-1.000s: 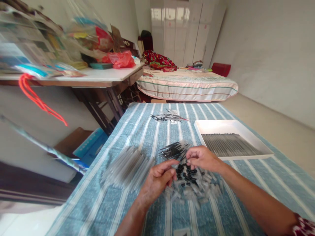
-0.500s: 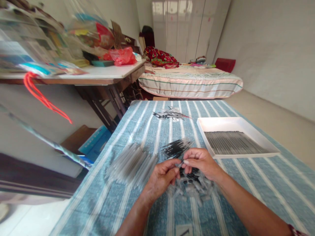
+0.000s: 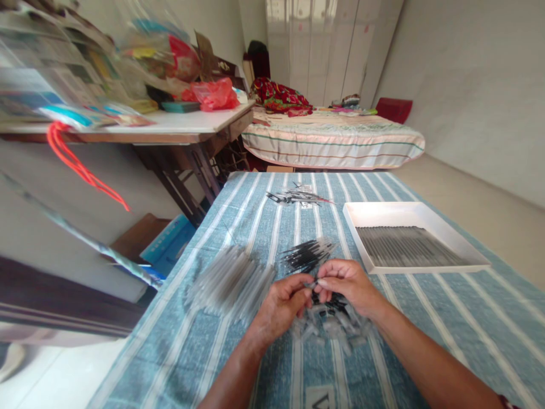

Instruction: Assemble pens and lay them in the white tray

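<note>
My left hand (image 3: 286,302) and my right hand (image 3: 344,284) meet over the middle of the table, fingertips pinched together on a small dark pen part (image 3: 315,282). Most of that part is hidden by the fingers. Beneath and in front of my hands lies a loose pile of translucent grey pen caps (image 3: 330,328), with small black pieces (image 3: 336,302) among them. Just beyond sits a bundle of thin black-and-clear pen refills (image 3: 307,255). To the left of my left hand, translucent grey pen barrels (image 3: 232,281) are heaped side by side.
At the right, a white box (image 3: 430,269) holds a row of grey pens (image 3: 404,247). Several thin black pieces (image 3: 298,196) lie near the far edge of the striped tablecloth (image 3: 204,352). A cluttered side table (image 3: 179,128) stands left, a bed (image 3: 332,139) behind.
The camera view has shifted slightly, so the surroundings appear a little further right. Both hands keep their pinch on the small part with almost no visible movement.
</note>
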{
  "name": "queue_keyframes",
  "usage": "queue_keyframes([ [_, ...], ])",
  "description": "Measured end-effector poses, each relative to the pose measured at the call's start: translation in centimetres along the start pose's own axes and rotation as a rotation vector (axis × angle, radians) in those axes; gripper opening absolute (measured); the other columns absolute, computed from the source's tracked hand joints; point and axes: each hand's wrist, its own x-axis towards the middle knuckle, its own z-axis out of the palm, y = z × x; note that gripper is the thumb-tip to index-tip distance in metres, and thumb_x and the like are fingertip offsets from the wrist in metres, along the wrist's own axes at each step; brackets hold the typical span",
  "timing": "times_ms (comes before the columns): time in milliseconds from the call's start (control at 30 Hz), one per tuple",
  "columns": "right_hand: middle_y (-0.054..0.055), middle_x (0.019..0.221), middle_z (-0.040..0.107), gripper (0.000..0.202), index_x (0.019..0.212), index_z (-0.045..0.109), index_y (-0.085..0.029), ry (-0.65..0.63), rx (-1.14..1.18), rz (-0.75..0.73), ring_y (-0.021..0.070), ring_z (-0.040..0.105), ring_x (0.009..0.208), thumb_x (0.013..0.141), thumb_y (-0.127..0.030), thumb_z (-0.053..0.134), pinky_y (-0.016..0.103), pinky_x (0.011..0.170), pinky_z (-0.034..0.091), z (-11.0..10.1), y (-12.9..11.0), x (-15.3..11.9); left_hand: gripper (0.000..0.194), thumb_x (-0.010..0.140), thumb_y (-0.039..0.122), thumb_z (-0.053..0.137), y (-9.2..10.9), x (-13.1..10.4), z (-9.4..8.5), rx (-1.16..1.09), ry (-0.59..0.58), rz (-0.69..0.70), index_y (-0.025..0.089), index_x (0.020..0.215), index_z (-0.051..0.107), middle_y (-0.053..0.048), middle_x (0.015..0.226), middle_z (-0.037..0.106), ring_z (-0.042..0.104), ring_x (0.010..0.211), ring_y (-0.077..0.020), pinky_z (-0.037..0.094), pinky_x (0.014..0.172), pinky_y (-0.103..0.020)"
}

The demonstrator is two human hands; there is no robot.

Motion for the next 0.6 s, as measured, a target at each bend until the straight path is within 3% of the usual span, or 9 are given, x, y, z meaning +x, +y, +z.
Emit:
queue_keyframes([
  [267, 0.001, 0.064, 0.068, 0.019, 0.080, 0.059, -0.015, -0.013, -0.024, 0.003, 0.0105, 0.061, 0.049, 0.075, -0.031, 0.068, 0.020, 0.048, 0.047, 0.1, 0.5, -0.1, 0.018, 0.080, 0.027, 0.053, 0.0, 0.0, 0.0, 0.040, -0.013, -0.005, 0.015, 0.090, 0.062, 0.002, 0.061, 0.057, 0.043, 0.045, -0.0071, 0.033, 0.045, -0.020],
  [600, 0.001, 0.062, 0.065, 0.019, 0.082, 0.064, -0.015, -0.063, -0.398, -0.008, 0.0094, 0.059, 0.048, 0.077, -0.033, 0.062, 0.020, 0.049, 0.047, -1.0, -0.1, -0.2, 0.019, 0.078, 0.027, 0.051, 0.6, -0.2, 0.2, 0.125, -0.010, -0.055, 0.014, 0.088, 0.062, 0.003, 0.059, 0.055, 0.043, 0.046, -0.0080, 0.033, 0.045, -0.020],
])
